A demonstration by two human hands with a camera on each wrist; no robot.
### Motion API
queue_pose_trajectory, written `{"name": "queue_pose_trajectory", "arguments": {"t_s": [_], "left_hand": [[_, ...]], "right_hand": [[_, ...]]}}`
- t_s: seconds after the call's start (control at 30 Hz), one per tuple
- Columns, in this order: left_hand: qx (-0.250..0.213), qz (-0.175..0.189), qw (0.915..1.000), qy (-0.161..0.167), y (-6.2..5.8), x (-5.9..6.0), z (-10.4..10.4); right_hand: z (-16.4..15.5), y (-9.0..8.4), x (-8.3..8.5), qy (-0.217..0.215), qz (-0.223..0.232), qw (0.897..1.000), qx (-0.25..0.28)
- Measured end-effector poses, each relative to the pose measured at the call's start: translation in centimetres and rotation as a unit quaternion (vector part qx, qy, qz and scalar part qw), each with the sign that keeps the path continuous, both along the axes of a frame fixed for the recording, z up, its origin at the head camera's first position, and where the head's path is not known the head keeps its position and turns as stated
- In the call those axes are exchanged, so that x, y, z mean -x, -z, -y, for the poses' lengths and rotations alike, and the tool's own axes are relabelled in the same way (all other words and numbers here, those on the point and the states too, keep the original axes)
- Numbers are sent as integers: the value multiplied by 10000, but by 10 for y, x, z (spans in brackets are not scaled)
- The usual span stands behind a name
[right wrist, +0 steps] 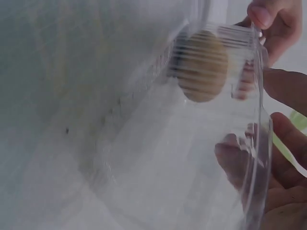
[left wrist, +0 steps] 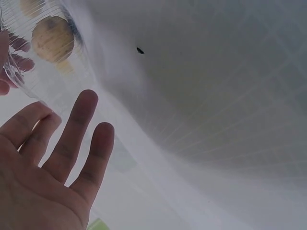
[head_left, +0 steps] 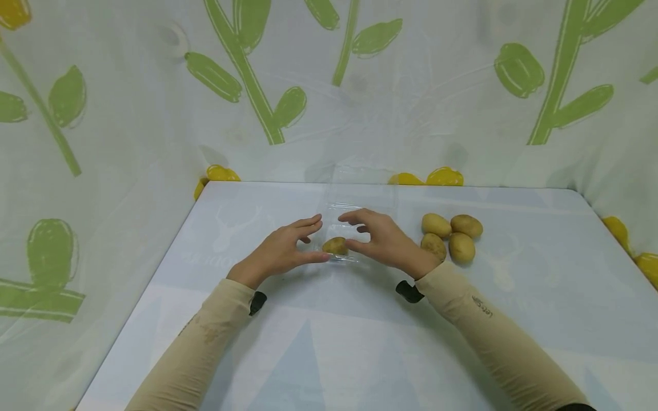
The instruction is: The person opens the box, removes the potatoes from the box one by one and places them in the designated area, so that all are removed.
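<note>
A clear plastic box (head_left: 341, 206) lies on the table with its lid standing open toward the back. One potato (head_left: 335, 246) sits inside it, also seen through the ribbed wall as the potato (left wrist: 52, 38) and the potato (right wrist: 201, 66). My right hand (head_left: 354, 231) curls round the box's right side, with fingers (right wrist: 283, 139) against the clear wall (right wrist: 192, 158) and a fingertip on the rim. My left hand (head_left: 315, 240) is at the box's left side with straight, spread fingers (left wrist: 79, 129) close to the wall (left wrist: 57, 81); whether they touch it is unclear.
Several loose potatoes (head_left: 452, 237) lie in a cluster just right of my right wrist. The pale blue table (head_left: 329, 342) ends at a back edge, where a white curtain with green leaves (head_left: 329, 85) hangs and wraps both sides.
</note>
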State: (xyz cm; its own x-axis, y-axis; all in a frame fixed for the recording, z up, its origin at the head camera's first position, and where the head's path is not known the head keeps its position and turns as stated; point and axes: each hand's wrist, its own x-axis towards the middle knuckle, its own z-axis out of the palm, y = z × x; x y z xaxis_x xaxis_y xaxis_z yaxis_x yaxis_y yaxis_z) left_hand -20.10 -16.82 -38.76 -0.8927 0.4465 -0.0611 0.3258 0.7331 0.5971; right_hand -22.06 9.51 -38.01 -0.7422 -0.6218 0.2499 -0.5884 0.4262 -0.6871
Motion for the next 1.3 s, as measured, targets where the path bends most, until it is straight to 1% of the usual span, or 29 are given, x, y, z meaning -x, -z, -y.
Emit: {"name": "queue_pose_trajectory", "arguments": {"t_s": [0.1,0.33,0.53,0.63,0.77,0.93,1.0,1.13,1.23,1.3], "left_hand": [[-5,-9,10000,-4,0,0,0],[-23,-60,10000,75,1,-1,1],[-25,-66,9999,81,3,-1,2],[-31,-46,10000,51,4,-1,1],[12,-68,10000,14,2,-2,1],[-1,-78,10000,2,1,-2,1],[-21,-73,10000,1,1,-2,1],[-43,-93,9999,8,2,-2,1],[-17,-129,9999,19,2,-2,1],[28,-159,9999,23,3,-2,1]], "right_hand": [[7,3,1,-65,68,9999,-98],[17,9,7,-270,-21,9983,-517],[19,15,12,-505,98,9957,-771],[19,16,12,-487,223,9953,-805],[20,16,12,-376,380,9948,-867],[20,16,12,-204,357,9940,-1013],[20,16,12,-65,353,9935,-1083],[19,15,11,377,306,9905,-1289],[17,15,10,747,289,9850,-1528],[16,14,9,920,291,9817,-1645]]}}
